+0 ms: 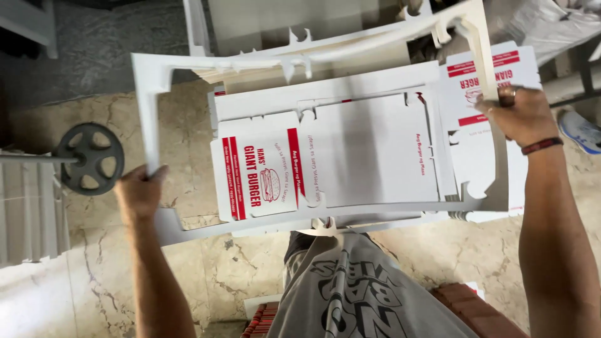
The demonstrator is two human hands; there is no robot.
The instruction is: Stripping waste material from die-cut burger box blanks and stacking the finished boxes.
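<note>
White card: you hold a cut-out cardboard frame (300, 62) above the printed box blanks (350, 156)
Left hands (139, 191): closed round the frame's left strip
Right hands (523, 116): pinching its right strip, near the top
Below: stacked blanks over the marble floor (81, 263)
Tip: lift both sides evenly so thin strips don't tear

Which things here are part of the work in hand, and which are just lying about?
In hand: left hand and right hand holding the white cardboard offcut frame; stack of flat printed box blanks beneath it.

Lying about: dark handwheel; red bricks; blue shoe.
</note>
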